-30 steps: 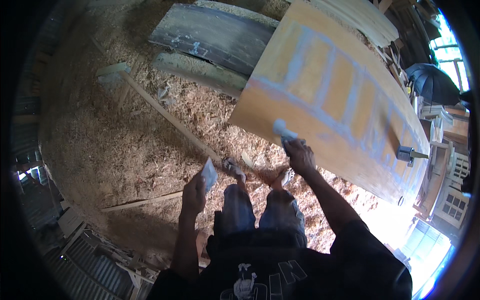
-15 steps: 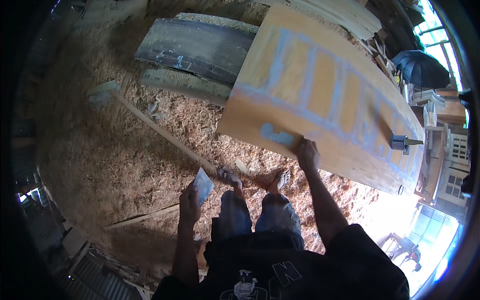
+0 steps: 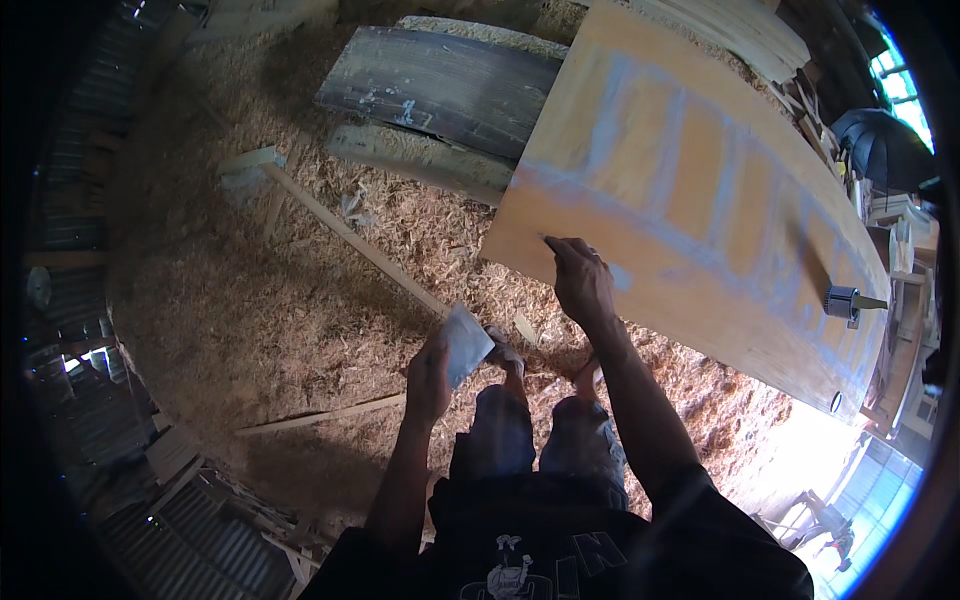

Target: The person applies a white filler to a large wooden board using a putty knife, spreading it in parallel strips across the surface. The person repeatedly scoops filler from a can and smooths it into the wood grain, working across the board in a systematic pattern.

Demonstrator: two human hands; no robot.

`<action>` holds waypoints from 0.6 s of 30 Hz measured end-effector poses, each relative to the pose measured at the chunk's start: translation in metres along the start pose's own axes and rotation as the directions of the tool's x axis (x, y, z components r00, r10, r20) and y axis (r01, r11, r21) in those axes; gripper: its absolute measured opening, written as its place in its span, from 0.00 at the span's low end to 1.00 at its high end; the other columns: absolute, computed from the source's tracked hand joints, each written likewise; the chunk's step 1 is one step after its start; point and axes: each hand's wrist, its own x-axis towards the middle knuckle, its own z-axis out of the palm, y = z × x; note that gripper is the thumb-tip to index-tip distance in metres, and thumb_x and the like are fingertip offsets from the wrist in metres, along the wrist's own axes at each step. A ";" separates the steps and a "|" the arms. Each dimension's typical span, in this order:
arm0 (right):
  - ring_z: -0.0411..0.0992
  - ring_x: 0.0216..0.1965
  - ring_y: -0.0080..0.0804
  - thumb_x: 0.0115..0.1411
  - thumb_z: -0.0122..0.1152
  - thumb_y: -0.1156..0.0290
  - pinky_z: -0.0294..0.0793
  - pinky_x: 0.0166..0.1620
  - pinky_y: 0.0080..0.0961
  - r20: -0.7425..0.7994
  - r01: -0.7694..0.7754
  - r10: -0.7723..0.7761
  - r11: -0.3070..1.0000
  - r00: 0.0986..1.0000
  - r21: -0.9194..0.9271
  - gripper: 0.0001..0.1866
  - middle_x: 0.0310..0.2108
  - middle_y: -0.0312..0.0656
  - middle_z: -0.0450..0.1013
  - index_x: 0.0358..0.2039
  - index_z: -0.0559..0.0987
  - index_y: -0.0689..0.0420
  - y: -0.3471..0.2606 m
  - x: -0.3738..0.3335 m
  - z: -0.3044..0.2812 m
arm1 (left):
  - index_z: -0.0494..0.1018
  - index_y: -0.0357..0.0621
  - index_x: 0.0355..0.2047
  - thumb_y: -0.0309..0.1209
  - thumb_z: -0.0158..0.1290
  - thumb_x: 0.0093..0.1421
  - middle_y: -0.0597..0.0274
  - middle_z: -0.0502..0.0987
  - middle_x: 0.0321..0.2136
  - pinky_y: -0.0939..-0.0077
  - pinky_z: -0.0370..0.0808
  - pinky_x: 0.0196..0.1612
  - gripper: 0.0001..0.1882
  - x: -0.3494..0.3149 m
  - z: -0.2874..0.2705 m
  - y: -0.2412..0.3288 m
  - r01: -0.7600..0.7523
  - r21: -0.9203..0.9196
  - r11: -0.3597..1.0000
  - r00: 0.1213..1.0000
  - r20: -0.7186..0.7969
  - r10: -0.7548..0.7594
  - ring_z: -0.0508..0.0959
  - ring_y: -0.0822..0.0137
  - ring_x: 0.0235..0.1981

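A large flat wooden panel (image 3: 690, 305) lies at the right, tan with pale blue streaks of filler across it. Over its near left part is my right hand (image 3: 582, 285), fingers closed on a small thin tool (image 3: 548, 240) whose dark tip meets the surface; its exact kind is hard to make out. A light blue filler patch (image 3: 620, 278) shows just right of that hand, which hides part of the area. My left hand (image 3: 430, 380) grips a flat pale grey-blue plate (image 3: 467, 345) by its edge, away from the panel and above the floor.
An open can (image 3: 842, 302) with a flat handle sticking out stands on the panel's right end. Dark boards (image 3: 440, 90) lie beyond the panel's left side. Wood shavings (image 3: 280, 330) cover the floor, with a long wooden strip (image 3: 350, 240) on them. A dark umbrella (image 3: 880, 145) is at far right.
My right hand has moved left along the panel, and the blue patch now shows to its right. My left hand still holds the plate. The whole view has shifted.
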 end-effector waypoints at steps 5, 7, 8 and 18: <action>0.78 0.46 0.52 0.63 0.52 0.77 0.75 0.48 0.49 0.136 0.114 -0.109 0.993 0.985 -0.029 0.19 0.46 0.49 0.78 0.53 0.80 0.52 -0.013 0.006 0.015 | 0.75 0.31 0.49 0.46 0.43 0.73 0.59 0.78 0.38 0.70 0.73 0.44 0.26 0.003 -0.006 0.009 -0.007 0.000 1.000 0.997 -0.081 0.007 0.75 0.69 0.38; 0.77 0.46 0.54 0.63 0.50 0.78 0.75 0.48 0.51 0.076 0.156 -0.160 0.986 0.984 0.058 0.19 0.45 0.51 0.78 0.53 0.80 0.53 -0.016 -0.003 0.020 | 0.75 0.32 0.49 0.46 0.44 0.73 0.61 0.78 0.38 0.71 0.73 0.42 0.25 0.003 -0.009 0.014 -0.007 -0.071 0.997 0.996 -0.084 0.001 0.74 0.71 0.37; 0.77 0.46 0.56 0.63 0.50 0.78 0.75 0.48 0.50 0.036 0.196 -0.200 0.977 0.979 0.090 0.19 0.44 0.53 0.78 0.53 0.79 0.53 -0.016 -0.012 0.020 | 0.75 0.33 0.49 0.47 0.43 0.74 0.64 0.77 0.37 0.72 0.71 0.42 0.25 0.001 -0.008 0.016 -0.029 -0.107 0.994 0.995 -0.102 0.018 0.73 0.73 0.37; 0.75 0.51 0.54 0.65 0.47 0.76 0.74 0.52 0.50 0.153 -0.304 0.327 0.940 0.932 -0.155 0.23 0.52 0.49 0.76 0.59 0.76 0.50 0.044 -0.093 -0.042 | 0.74 0.36 0.50 0.45 0.42 0.75 0.67 0.74 0.36 0.76 0.69 0.42 0.23 0.011 -0.017 0.003 0.054 -0.089 0.995 0.997 -0.053 -0.059 0.70 0.75 0.36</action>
